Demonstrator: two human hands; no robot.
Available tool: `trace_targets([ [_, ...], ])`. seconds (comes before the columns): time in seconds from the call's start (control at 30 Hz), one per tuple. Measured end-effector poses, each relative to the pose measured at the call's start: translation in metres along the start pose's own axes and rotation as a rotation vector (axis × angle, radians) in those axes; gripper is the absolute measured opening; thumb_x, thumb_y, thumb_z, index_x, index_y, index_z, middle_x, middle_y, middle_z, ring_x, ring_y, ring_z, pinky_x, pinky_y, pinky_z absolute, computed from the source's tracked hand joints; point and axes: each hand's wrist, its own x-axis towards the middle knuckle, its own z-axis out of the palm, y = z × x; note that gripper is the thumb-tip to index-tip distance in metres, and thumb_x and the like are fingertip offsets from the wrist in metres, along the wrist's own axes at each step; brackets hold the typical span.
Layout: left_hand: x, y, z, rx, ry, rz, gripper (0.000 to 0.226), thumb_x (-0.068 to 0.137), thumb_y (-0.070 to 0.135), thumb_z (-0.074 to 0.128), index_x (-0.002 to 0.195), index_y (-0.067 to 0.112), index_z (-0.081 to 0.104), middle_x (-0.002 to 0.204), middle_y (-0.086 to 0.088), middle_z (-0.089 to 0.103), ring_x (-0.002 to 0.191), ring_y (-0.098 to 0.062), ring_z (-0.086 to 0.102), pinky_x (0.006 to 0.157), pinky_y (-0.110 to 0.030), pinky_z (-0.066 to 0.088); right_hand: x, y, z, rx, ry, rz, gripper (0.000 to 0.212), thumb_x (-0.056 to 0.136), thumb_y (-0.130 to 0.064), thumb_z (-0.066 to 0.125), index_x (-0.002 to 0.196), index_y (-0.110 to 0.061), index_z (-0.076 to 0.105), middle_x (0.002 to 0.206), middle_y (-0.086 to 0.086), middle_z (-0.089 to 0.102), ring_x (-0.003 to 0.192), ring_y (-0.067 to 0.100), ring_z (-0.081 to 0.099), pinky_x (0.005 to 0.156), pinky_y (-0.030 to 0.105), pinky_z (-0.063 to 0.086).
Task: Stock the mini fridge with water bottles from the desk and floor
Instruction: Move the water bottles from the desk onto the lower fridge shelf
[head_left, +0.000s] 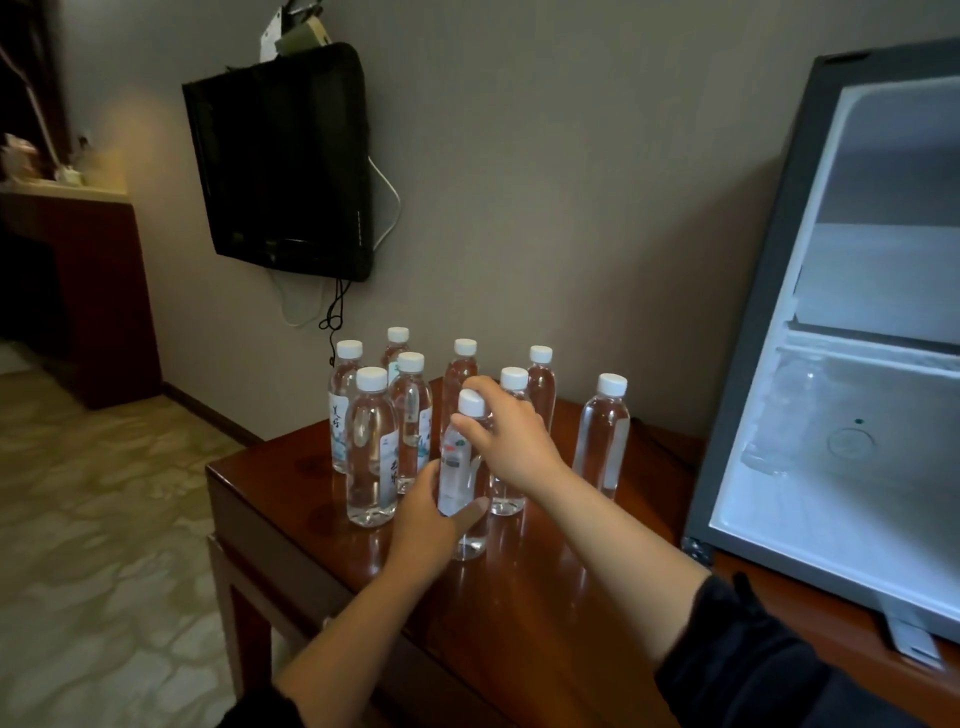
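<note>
Several clear water bottles with white caps stand on the reddish wooden desk (519, 597). My left hand (426, 525) wraps the lower body of the nearest bottle (457, 467), thumb in front. My right hand (501, 431) reaches in from the right and its fingers curl round the neck of that same bottle, just under the cap. One bottle (602, 436) stands apart at the right. The mini fridge (753, 364) sits on the desk at the right with its white inside showing; a bottle (784, 415) lies dimly visible in its lower part.
A black wall-mounted TV (285, 166) hangs above the desk with cables dangling behind the bottles. A dark wooden cabinet (104, 291) stands at the far left. Patterned floor (93, 519) lies left of the desk.
</note>
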Motion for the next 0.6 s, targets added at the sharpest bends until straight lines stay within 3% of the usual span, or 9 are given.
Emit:
trace_targets([
  [0.17, -0.011, 0.005, 0.006, 0.062, 0.019, 0.11, 0.043, 0.071, 0.03, 0.079, 0.105, 0.034, 0.054, 0.096, 0.011, 0.066, 0.089, -0.007, 0.063, 0.074, -0.026, 0.053, -0.018, 0.0, -0.016, 0.002, 0.036, -0.03, 0.027, 0.091, -0.031, 0.058, 0.115, -0.02, 0.052, 0.101, 0.002, 0.065, 0.084, 0.019, 0.061, 0.082, 0.037, 0.049],
  [0.3, -0.032, 0.018, 0.019, 0.049, 0.011, 0.175, 0.043, 0.07, 0.032, 0.079, 0.105, 0.035, 0.055, 0.095, 0.016, 0.066, 0.088, -0.002, 0.063, 0.073, -0.023, 0.052, -0.036, -0.003, -0.044, -0.014, 0.039, -0.062, 0.026, 0.088, -0.033, 0.062, 0.109, -0.021, 0.055, 0.092, -0.006, 0.062, 0.08, 0.017, 0.058, 0.078, 0.035, 0.047],
  [0.47, -0.047, 0.043, 0.046, -0.018, -0.094, 0.21, 0.039, 0.063, 0.039, 0.081, 0.097, 0.038, 0.06, 0.096, 0.01, 0.072, 0.09, -0.008, 0.068, 0.081, -0.035, 0.057, -0.067, 0.005, -0.093, 0.046, 0.047, -0.012, 0.048, 0.084, -0.032, 0.068, 0.126, -0.019, 0.05, 0.111, -0.001, 0.065, 0.097, 0.017, 0.063, 0.089, 0.039, 0.051],
  [0.6, -0.056, 0.067, 0.08, -0.104, -0.206, 0.205, 0.037, 0.068, 0.025, 0.081, 0.099, 0.032, 0.063, 0.099, 0.006, 0.073, 0.094, -0.01, 0.069, 0.088, -0.041, 0.055, -0.099, 0.029, -0.132, 0.117, 0.017, 0.041, 0.054, 0.08, -0.028, 0.073, 0.129, -0.021, 0.05, 0.109, -0.007, 0.067, 0.095, 0.006, 0.064, 0.093, 0.036, 0.051],
])
